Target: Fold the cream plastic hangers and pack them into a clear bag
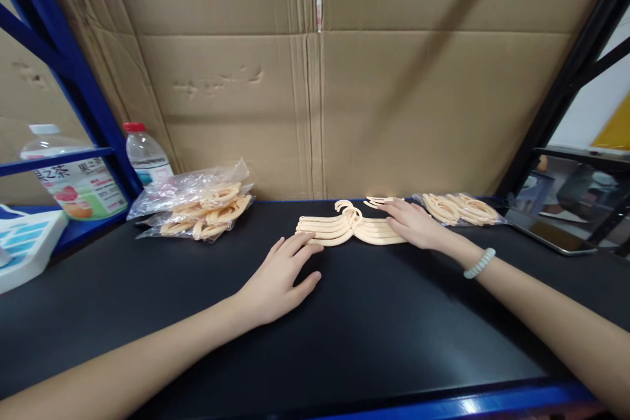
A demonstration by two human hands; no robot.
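Several cream plastic clothes hangers (325, 230) lie overlapped in a row on the black tabletop, their hooks toward the back. My left hand (280, 275) is palm down with fingers apart, its fingertips at the left ends of the hangers. My right hand (411, 223), a pale beaded bracelet (479, 264) at its wrist, lies stretched over the right ends, and I see nothing gripped in it. Behind its fingertips another cream piece (377, 201) shows, partly covered by the hand.
Clear plastic bags of cream hangers (201, 210) lie at the left, and another bag of hangers (460, 209) at the right. Two bottles stand back left, one with a red cap (134, 126). A cardboard wall (236, 98) closes the back. A flat glossy panel (551, 233) lies right.
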